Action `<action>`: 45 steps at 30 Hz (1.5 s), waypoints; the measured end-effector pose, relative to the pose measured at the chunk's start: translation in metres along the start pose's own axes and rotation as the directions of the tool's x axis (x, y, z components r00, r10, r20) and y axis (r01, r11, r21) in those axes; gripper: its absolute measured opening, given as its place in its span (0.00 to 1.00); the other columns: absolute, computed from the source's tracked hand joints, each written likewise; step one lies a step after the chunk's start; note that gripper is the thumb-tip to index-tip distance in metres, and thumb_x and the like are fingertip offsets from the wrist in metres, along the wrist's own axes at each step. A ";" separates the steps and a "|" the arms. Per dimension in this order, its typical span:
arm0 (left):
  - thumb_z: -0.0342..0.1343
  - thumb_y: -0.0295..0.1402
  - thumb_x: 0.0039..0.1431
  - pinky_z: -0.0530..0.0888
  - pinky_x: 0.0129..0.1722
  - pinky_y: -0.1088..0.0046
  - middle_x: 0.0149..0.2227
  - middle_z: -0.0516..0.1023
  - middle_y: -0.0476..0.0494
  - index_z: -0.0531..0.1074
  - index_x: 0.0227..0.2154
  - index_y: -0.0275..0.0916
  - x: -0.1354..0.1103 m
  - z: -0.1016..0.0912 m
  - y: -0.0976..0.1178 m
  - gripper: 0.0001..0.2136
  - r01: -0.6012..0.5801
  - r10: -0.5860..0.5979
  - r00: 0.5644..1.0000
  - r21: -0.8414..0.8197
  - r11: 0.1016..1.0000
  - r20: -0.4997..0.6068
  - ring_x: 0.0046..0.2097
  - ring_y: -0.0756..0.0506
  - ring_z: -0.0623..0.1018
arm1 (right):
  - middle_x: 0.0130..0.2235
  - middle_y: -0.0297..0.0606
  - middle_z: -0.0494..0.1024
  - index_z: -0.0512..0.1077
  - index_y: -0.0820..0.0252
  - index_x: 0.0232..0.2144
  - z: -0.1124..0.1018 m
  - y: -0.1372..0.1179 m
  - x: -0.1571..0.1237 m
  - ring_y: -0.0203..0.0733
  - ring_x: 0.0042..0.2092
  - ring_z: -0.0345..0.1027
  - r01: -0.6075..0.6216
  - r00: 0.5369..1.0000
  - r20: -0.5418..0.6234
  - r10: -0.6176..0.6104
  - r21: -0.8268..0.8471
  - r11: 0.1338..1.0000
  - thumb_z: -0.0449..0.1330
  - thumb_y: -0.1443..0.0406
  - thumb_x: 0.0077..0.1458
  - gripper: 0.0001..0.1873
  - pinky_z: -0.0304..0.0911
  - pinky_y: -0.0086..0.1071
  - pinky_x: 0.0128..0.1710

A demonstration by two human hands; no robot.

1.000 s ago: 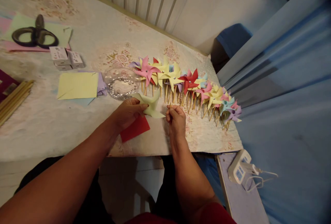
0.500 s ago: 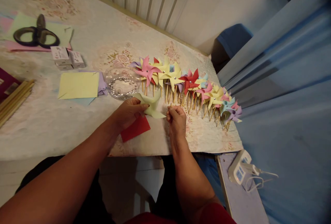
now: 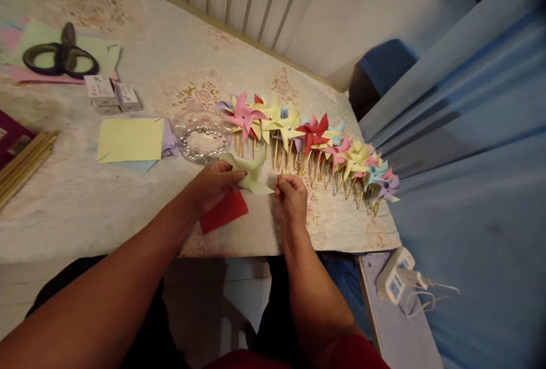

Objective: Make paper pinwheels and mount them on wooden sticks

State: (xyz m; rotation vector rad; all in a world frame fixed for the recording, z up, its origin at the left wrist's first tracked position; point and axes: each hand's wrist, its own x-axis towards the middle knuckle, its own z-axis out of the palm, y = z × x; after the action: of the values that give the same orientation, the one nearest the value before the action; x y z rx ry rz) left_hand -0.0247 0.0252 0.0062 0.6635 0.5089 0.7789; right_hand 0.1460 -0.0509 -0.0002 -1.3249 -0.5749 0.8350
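Observation:
Between the thumb and fingers of my left hand (image 3: 219, 181) is a pale green paper pinwheel (image 3: 251, 171), its blades curled inward. A red paper square (image 3: 224, 211) lies on the table just below that hand. To the right, my right hand (image 3: 293, 195) is closed in a pinch on a thin wooden stick (image 3: 281, 174); only a short tan end shows above the fingers, and the rest is hidden. A small gap separates this hand from the pinwheel's lowest blade. Beyond my hands sits a clear round dish (image 3: 202, 137) with many small shiny pieces in it.
A long row of colourful pinwheels on sticks (image 3: 314, 133) runs along the right side. At left are yellow paper squares (image 3: 130, 140), small white boxes (image 3: 111, 95), dark-handled scissors (image 3: 62, 59) and wooden sticks (image 3: 28, 164). A power strip (image 3: 396, 278) rests on a lower surface near the blue curtain (image 3: 478, 215).

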 end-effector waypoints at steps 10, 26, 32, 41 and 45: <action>0.73 0.30 0.40 0.75 0.35 0.74 0.28 0.81 0.44 0.80 0.31 0.32 -0.001 0.000 0.000 0.13 0.005 -0.005 1.000 0.021 1.000 -0.002 0.31 0.48 0.79 | 0.18 0.25 0.67 0.69 0.58 0.20 0.002 -0.003 -0.003 0.30 0.21 0.54 0.016 1.000 -0.003 -0.016 -0.026 1.000 0.64 0.61 0.44 0.09 0.47 0.29 0.24; 0.73 0.30 0.41 0.76 0.38 0.73 0.34 0.83 0.42 0.80 0.36 0.32 0.005 -0.004 -0.009 0.17 0.037 -0.035 0.992 -0.013 0.999 0.119 0.34 0.47 0.80 | 0.20 0.24 0.66 0.77 0.58 0.33 0.002 -0.001 -0.004 0.32 0.22 0.54 -0.038 0.999 0.019 0.041 -0.123 0.992 0.64 0.60 0.44 0.12 0.48 0.28 0.24; 0.73 0.32 0.44 0.77 0.40 0.71 0.34 0.83 0.42 0.80 0.38 0.33 0.008 -0.011 -0.014 0.17 0.037 -0.033 0.987 -0.025 0.999 0.156 0.34 0.46 0.81 | 0.20 0.24 0.68 0.76 0.57 0.35 0.004 -0.001 -0.004 0.31 0.22 0.56 -0.037 0.997 0.066 0.041 -0.059 0.998 0.64 0.61 0.44 0.12 0.50 0.28 0.23; 0.74 0.33 0.43 0.76 0.40 0.72 0.32 0.82 0.45 0.79 0.32 0.34 0.009 -0.011 -0.022 0.14 0.022 -0.011 0.977 -0.046 0.999 0.214 0.34 0.48 0.80 | 0.20 0.25 0.70 0.71 0.57 0.30 0.012 -0.014 -0.018 0.30 0.21 0.57 -0.068 0.989 0.130 0.064 0.025 0.997 0.64 0.64 0.43 0.08 0.48 0.27 0.21; 0.73 0.34 0.45 0.76 0.40 0.70 0.31 0.82 0.45 0.78 0.30 0.36 0.004 -0.007 -0.020 0.12 0.014 -0.007 0.974 -0.031 0.999 0.226 0.34 0.47 0.80 | 0.21 0.25 0.70 0.72 0.57 0.30 0.015 -0.015 -0.023 0.30 0.22 0.59 -0.091 0.986 0.139 0.090 0.000 0.996 0.64 0.63 0.43 0.09 0.52 0.27 0.22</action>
State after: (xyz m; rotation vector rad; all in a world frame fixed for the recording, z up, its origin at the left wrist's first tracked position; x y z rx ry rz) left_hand -0.0173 0.0204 -0.0140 0.7086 0.2918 0.6901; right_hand 0.1238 -0.0608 0.0197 -1.3019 -0.6246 1.0085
